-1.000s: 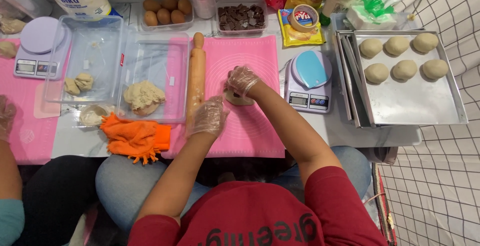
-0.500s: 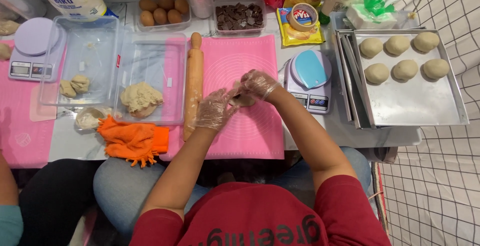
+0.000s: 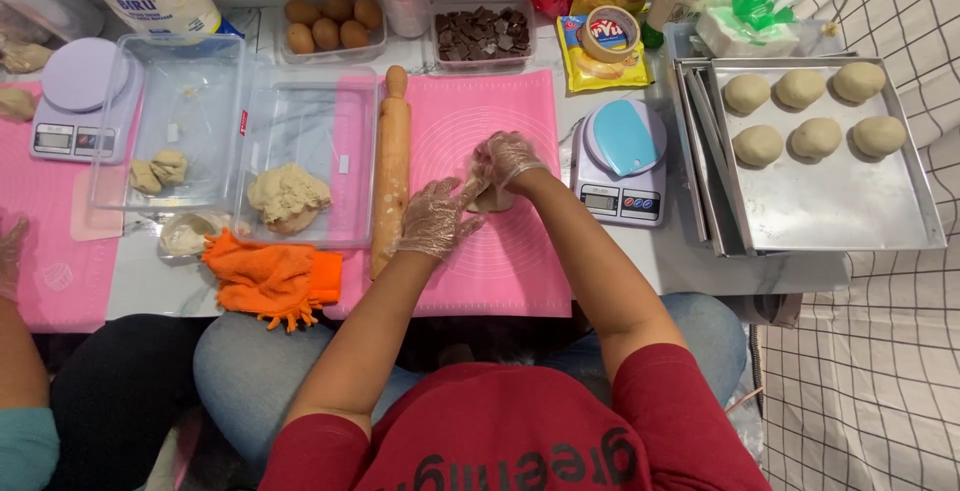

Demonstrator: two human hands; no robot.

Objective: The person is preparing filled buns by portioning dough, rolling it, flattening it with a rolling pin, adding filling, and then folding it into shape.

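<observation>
— In the head view, what do your hands do?

— Both of my hands wear thin clear gloves. My left hand point(image 3: 437, 219) and my right hand point(image 3: 506, 159) meet over the pink mat point(image 3: 500, 261), and between them is a small piece of dough point(image 3: 490, 197). The fingers of the right hand are curled down over the top of it. The fingers of the left hand are half bent and touch it from the side. So both hands are closed on the dough; they are not spread wide.

— Where exactly is this dough?

— It lies on the mat, near the middle, between the wooden rolling pin point(image 3: 392, 166) and the scale with the blue scraper point(image 3: 619, 161). If it is lifted a little or flat on the mat, I cannot tell.

— And around you?

— At my right is a metal tray point(image 3: 850, 211) with six dough balls point(image 3: 815, 138). At my left a clear box point(image 3: 300, 156) holds a bigger lump of dough point(image 3: 288, 196), and just below it is an orange cloth point(image 3: 270, 281). At the far edge stand eggs point(image 3: 330, 21) and chocolate pieces point(image 3: 482, 34).
</observation>
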